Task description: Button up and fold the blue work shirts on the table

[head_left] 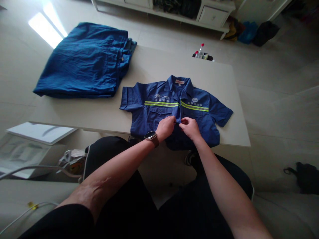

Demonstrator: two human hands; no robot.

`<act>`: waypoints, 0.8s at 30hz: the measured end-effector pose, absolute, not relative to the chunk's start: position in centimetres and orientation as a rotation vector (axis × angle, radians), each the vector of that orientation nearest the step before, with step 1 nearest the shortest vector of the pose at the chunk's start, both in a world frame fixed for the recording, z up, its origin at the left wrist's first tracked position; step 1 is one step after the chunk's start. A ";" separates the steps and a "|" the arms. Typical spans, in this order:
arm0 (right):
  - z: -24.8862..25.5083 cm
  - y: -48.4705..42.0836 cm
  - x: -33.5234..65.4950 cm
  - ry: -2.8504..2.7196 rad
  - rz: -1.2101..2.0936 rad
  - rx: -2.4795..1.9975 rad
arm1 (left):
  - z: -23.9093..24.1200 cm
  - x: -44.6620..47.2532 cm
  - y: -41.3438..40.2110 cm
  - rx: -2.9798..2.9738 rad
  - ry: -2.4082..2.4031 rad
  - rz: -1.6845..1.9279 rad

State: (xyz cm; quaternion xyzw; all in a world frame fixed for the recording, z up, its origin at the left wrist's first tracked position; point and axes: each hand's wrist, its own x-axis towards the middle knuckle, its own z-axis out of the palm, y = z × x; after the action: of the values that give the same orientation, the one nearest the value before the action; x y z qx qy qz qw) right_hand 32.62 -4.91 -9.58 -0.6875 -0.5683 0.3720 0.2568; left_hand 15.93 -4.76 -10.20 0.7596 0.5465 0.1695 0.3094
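Observation:
A navy short-sleeved work shirt (pixel 159 114) lies face up on the white table (pixel 99 114), its collar pointing away from me. Yellow-green reflective strips and pale printed badges cross the chest. At the front opening, my left hand (pixel 166 127) pinches one edge of the placket; a watch sits on that wrist. Just to its right, my right hand (pixel 190 127) has its fingers closed on the other edge. The hands are close together, a small gap between them. Any button under the fingertips is too small to make out. The shirt's lower hem hangs over the near table edge.
A folded pile of blue cloth (pixel 84 63) rests on the table's left end. Bottles with red caps (pixel 201 49) stand beyond the far edge. A white cabinet (pixel 214 16) is at the back, bags (pixel 249 32) beside it. At lower left is a white box (pixel 27 146).

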 end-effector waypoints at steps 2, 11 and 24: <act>-9.7 -4.9 32.7 -1.546 1.008 -1.856 | -10.2 16.0 -4.6 2.012 1.428 0.469; -10.0 -4.9 32.7 -1.566 1.031 -1.826 | -11.0 16.4 -4.2 1.911 1.400 0.641; -9.6 -4.9 32.7 -1.647 0.930 -1.835 | -9.7 16.7 -4.2 1.578 1.465 0.678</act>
State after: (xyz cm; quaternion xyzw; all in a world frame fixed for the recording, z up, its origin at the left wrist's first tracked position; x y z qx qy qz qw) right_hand 32.70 -4.88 -9.64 -0.6740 -0.6052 0.3418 0.2504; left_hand 16.75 -4.25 -9.67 0.6318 0.5867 0.2715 0.4277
